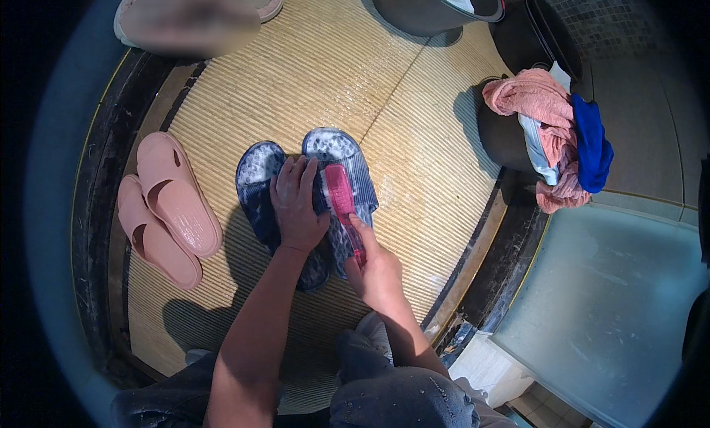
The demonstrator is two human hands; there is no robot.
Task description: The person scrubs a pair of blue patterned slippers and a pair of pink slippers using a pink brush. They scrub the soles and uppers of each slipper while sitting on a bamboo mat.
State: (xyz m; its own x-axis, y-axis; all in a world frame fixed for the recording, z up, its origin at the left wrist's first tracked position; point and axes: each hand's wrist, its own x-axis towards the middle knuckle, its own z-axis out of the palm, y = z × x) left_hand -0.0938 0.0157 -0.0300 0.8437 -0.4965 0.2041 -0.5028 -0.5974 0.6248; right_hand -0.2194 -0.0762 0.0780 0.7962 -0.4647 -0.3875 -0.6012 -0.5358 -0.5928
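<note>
A pair of dark blue slippers with white foam on them lies before me, made up of a left slipper (260,170) and a right slipper (333,142). My left hand (299,206) bears down on the pair from above, fingers near the gap between them, holding them against the floor. It hides part of the left one. In my right hand (377,264) is the handle of a pink scrub brush (338,187). The brush lies lengthwise over the strap of the right slipper, bristle side towards it, with foam along its edge.
Pink slippers (180,206) lie to the left on the wet ribbed floor (310,67). Pale plush footwear (272,4), partly blurred, is at upper left. Black buckets (413,12) stand at the top and right; pink towels (532,95) and a blue cloth (593,142) spill from one. Frosted glass (599,284) is at right.
</note>
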